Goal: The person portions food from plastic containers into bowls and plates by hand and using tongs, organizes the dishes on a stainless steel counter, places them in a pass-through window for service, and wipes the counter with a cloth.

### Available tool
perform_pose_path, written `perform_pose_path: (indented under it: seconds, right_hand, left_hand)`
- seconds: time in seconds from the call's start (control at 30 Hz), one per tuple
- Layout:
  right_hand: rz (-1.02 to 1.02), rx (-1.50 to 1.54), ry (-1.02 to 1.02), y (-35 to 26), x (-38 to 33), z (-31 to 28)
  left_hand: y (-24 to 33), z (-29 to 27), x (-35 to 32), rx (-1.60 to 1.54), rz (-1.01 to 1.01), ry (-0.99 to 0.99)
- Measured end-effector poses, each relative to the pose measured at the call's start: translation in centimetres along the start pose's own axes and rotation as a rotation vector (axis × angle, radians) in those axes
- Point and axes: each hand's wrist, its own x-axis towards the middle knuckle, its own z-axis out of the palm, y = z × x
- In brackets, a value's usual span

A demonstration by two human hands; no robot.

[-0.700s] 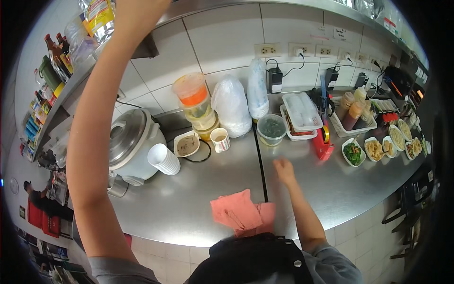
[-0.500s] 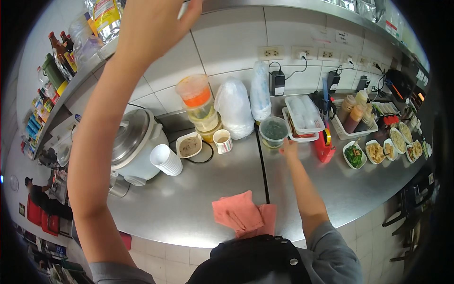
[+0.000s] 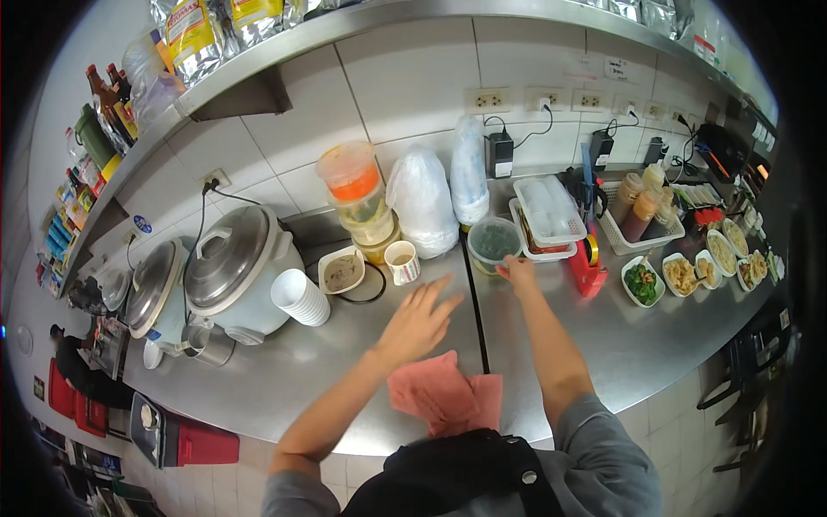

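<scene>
Grasping seems the step: your right hand (image 3: 514, 270) meets the round, clear plastic tub (image 3: 495, 239) at near right, hold unclear. Your left hand (image 3: 420, 317) spreads wide; lifting would need firmness.

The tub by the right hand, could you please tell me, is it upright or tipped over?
Upright: the tub sits base-down on the counter, with its round top facing up.

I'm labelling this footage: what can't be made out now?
All in the head view:
Right hand: fingertip contact with the round tub, hidden by the hand.
Nearer rice cooker: inside, hidden by its lid.
Foil packs: tops, cut by upper edge.
Distant person: hands, too small.
</scene>
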Motion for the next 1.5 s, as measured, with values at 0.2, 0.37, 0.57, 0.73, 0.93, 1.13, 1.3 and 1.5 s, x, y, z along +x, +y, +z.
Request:
perform_pose_path:
  seconds: [0.2, 0.37, 0.57, 0.73, 0.93, 1.13, 1.3, 1.5]
  right_hand:
    - [0.108, 0.017, -0.181, -0.8, -7.8, -0.6]
    - [0.102, 0.126, -0.354, -3.3, -16.0, -0.1]
    - [-0.008, 0.04, -0.511, -6.9, -19.0, 1.7]
    - [-0.144, 0.106, -0.553, -9.4, -20.5, 3.1]
    - [-0.275, -0.148, -0.539, -9.0, -20.7, 2.0]
    - [-0.231, -0.31, -0.519, -4.9, -18.0, -0.8]
    - [-0.533, -0.46, -0.581, -9.1, -15.5, 10.4]
    - [-1.025, -0.559, -0.545, -11.6, -9.0, 28.5]
  left_hand:
    - [-4.6, -2.5, -1.0, -0.011, -0.305, 0.113]
    - [-5.3, -1.3, -0.1, -0.473, -0.349, -0.175]
    - [-4.5, 2.5, -1.4, -0.528, -0.357, 0.214]
    - [-5.1, 1.9, -1.1, -0.42, -0.364, 0.444]
    - [-8.8, -2.5, -0.2, -0.855, -0.471, 0.784]
    - [-8.2, -2.3, -6.1, -0.58, -0.582, 0.477]
    - [-6.1, 4.6, -15.0, -0.318, -0.777, 0.325]
    - [-6.7, 6.8, -19.3, -0.287, -0.944, 0.31]
